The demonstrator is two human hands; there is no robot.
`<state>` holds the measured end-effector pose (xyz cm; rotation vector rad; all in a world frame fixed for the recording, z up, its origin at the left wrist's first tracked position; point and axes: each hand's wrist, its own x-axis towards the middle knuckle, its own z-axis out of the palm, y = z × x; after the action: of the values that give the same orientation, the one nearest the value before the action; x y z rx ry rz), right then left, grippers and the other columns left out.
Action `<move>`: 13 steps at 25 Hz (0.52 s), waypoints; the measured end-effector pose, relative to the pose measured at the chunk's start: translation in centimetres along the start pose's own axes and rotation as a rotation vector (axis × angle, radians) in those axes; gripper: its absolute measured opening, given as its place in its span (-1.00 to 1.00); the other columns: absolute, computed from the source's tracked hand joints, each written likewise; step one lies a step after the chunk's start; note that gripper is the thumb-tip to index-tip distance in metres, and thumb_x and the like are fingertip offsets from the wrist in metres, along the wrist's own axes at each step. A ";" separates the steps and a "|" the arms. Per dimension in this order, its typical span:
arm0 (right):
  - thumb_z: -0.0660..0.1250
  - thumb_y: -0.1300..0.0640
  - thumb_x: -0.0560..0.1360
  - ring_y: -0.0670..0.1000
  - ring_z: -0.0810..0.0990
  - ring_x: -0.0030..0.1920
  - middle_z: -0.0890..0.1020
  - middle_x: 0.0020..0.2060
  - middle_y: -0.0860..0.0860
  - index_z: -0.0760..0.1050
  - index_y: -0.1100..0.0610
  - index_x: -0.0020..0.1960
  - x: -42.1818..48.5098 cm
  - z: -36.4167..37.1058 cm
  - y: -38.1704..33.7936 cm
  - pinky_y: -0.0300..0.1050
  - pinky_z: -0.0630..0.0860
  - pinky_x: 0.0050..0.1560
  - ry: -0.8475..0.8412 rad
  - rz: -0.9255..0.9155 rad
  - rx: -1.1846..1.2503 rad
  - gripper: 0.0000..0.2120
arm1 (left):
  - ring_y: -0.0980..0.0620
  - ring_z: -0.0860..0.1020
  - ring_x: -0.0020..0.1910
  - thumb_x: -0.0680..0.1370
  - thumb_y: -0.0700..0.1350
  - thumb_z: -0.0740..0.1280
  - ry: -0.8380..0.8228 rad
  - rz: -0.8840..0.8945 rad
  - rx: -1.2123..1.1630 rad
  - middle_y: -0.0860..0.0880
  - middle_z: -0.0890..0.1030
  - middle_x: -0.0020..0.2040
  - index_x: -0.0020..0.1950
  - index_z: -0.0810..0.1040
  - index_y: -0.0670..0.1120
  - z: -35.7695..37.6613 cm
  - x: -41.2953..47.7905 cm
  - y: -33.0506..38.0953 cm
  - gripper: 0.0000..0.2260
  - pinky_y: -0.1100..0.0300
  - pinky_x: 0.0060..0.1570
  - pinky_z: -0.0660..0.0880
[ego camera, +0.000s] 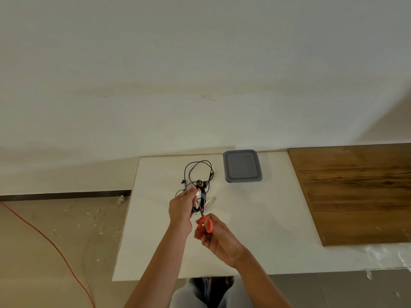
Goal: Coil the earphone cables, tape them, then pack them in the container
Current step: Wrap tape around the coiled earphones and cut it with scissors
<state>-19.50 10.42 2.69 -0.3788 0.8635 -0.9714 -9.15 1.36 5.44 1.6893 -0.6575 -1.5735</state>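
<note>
Coiled black earphone cable [198, 204], held above the middle of the white table [255, 230], roughly midway between its far and near edges; the left hand [181, 206] is closed around the coil, thumb and fingers pinching it together with what appears to be a strip of clear tape [198, 193] at the fingertips, though the tape is too pale and small to trace with certainty; the right hand [216, 237] grips orange-handled scissors [205, 223], fingers through or around the loops, blades pointing up toward the coil and the tape; whether the blades are parted or closed cannot be told. Beyond the hands, nearer the far edge, lies a second, loose black earphone cable [199, 172] with its earbuds [201, 182], uncoiled and spread in open loops; just beside the coil, toward the right, a clear roll of tape [210, 201] rests on the table. The grey lidded container [242, 166] stands at the far edge, right of the loose cable and apart from it, lid on. A brown wooden board [355, 192] covers the table's right portion.

Step in hand, as judged: taping the first coil, at the point of cutting the strip free. The next move calls for a clean snip close to the coil without nicking the cable, then pressing the tape end down; the container still needs opening, and the second cable remains to be coiled.
</note>
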 end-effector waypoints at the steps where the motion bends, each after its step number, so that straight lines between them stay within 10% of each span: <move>1: 0.37 0.04 0.47 -0.03 0.54 -0.24 0.60 -0.21 0.14 0.42 0.21 0.04 0.2 0.1 0.0 -0.24 0.43 -0.24 0.005 0.004 0.012 -0.72 | 0.02 0.36 -0.40 0.48 -0.08 0.42 -0.001 -0.010 -0.007 0.01 0.42 -0.47 -0.19 0.60 -0.22 0.0 0.0 0.0 -0.81 0.14 -0.26 0.34; 13: 0.32 0.18 0.53 -0.03 0.51 -0.14 0.55 -0.19 0.05 0.49 0.10 -0.05 1.3 -0.1 0.4 -0.22 0.39 -0.15 0.056 -0.118 0.076 -0.98 | -0.01 0.44 -0.27 0.47 -0.13 0.45 0.079 -0.063 -0.136 -0.03 0.48 -0.37 -0.31 0.59 -0.13 0.4 -0.1 -0.5 -0.83 0.08 -0.18 0.41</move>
<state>-19.00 9.55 1.73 -0.3421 0.8596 -1.1251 -9.60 1.70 5.13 1.6757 -0.4508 -1.5500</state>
